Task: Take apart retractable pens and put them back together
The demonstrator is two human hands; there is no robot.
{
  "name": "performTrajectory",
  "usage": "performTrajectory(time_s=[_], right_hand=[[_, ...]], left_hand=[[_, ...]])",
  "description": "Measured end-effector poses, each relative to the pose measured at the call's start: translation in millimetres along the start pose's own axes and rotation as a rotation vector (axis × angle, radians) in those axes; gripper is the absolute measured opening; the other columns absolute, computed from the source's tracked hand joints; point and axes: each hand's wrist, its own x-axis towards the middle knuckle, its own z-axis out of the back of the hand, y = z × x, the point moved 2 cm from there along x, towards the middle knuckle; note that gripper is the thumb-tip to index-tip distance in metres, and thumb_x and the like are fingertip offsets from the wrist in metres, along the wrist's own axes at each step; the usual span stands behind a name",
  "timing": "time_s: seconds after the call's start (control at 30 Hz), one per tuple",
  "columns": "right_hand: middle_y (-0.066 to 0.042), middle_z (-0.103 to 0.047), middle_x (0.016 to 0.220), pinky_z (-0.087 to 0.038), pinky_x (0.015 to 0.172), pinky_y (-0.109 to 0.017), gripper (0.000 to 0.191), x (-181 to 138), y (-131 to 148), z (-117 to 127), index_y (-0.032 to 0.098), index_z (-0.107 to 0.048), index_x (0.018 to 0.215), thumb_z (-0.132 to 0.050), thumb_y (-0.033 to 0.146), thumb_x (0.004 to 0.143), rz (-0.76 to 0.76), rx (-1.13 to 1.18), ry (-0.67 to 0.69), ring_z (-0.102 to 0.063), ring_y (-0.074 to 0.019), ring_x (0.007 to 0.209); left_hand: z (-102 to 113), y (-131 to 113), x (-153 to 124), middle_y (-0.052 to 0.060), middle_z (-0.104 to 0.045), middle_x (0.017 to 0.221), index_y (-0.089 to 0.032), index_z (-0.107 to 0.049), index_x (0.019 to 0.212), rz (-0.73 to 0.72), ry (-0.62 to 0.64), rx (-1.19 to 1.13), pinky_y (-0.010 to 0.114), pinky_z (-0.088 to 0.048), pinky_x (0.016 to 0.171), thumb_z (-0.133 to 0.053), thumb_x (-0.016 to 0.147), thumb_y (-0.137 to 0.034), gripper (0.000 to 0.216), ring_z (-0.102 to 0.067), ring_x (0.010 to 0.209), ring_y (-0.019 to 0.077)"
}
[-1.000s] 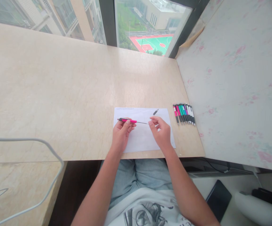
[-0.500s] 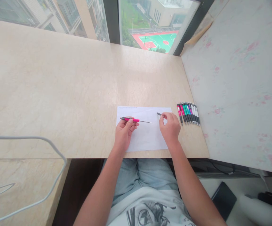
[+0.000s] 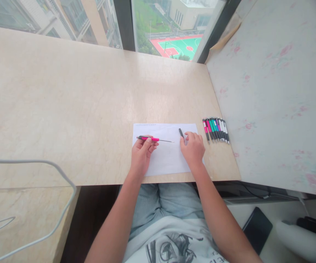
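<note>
My left hand [image 3: 142, 153] is closed on a pink pen barrel [image 3: 147, 138] with its thin refill sticking out to the right, held just over a white sheet of paper [image 3: 166, 160]. My right hand [image 3: 193, 148] rests on the right side of that sheet, its fingers pinching the near end of a small dark pen tip piece [image 3: 181, 133]. The two hands are apart, with the refill's end pointing at the gap between them.
Several pens [image 3: 215, 129] in pink, green, purple and white lie in a row to the right of the paper on the beige marble table [image 3: 65, 109]. A flowered wall [image 3: 278, 91] stands at the right, and a white wire frame [image 3: 37, 204] at the lower left.
My right hand left the refill's tip, moved right to the dark tip piece lying on the paper and took hold of it. My left hand kept the pink pen nearly still.
</note>
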Motion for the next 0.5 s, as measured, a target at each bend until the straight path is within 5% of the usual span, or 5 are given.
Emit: performTrajectory(time_s=[0.5], right_hand=[[-0.008, -0.065, 0.082, -0.039, 0.07, -0.035, 0.011, 2.4, -1.5, -4.7, 0.021, -0.062, 0.086, -0.053, 0.027, 0.089, 0.078, 0.02, -0.029, -0.053, -0.025, 0.086]], left_hand=[[-1.3, -0.8, -0.7, 0.006, -0.074, 0.087, -0.017, -0.067, 0.091, -0.001, -0.002, 0.023, 0.026, -0.052, 0.071, -0.077, 0.08, -0.035, 0.024, -0.068, 0.076, 0.0129]])
